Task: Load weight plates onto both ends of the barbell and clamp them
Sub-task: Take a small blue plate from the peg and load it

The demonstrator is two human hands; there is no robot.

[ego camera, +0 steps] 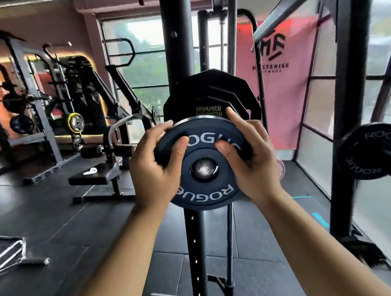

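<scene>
A dark blue Rogue weight plate [206,192] sits at the centre of the head view, with a steel sleeve end [204,167] showing through its hole. My left hand [157,165] grips its left rim, thumb across the face. On the opposite rim my right hand [252,163] holds on, thumb on the lettering and index finger over the top edge. Behind it hangs a larger black Hammer Strength plate [212,95]. A second Rogue plate [369,152] sits on a bar at the right edge.
A black rack upright [195,249] stands just behind the plate, another upright [344,117] at the right. A bench machine [105,173] and further gym machines fill the left. A pink banner [279,80] hangs ahead, and a metal handle [12,254] lies on the floor.
</scene>
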